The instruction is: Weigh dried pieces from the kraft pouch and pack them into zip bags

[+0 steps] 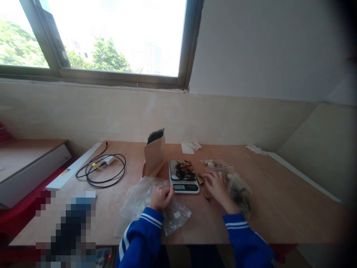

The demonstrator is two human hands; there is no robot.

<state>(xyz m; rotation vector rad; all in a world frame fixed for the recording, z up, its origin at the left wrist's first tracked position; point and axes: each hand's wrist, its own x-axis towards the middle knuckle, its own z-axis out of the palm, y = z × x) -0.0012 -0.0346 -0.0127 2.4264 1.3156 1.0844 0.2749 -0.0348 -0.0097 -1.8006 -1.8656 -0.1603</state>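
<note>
A white kitchen scale (185,187) stands mid-table, with several dark and reddish-brown dried slices (185,169) piled on its dark plate. My left hand (161,198) is closed beside the scale's front left corner, over clear plastic bags (139,195); the inside of its grip is hidden. To the right of the scale, my right hand (216,187) has its fingers stretched toward a loose brown dried piece (200,180); whether they touch it is unclear. Another dried piece (207,194) lies below that hand. Filled clear bags (242,195) lie just right of it, partly covered by the hand.
A brown paper pouch (154,156) stands upright, its top gaping, behind the clear bags. A coiled black cable (122,178) and a white adapter (109,159) lie at left. Crumpled white paper (192,147) is near the wall, with more tissue (256,150) at back right.
</note>
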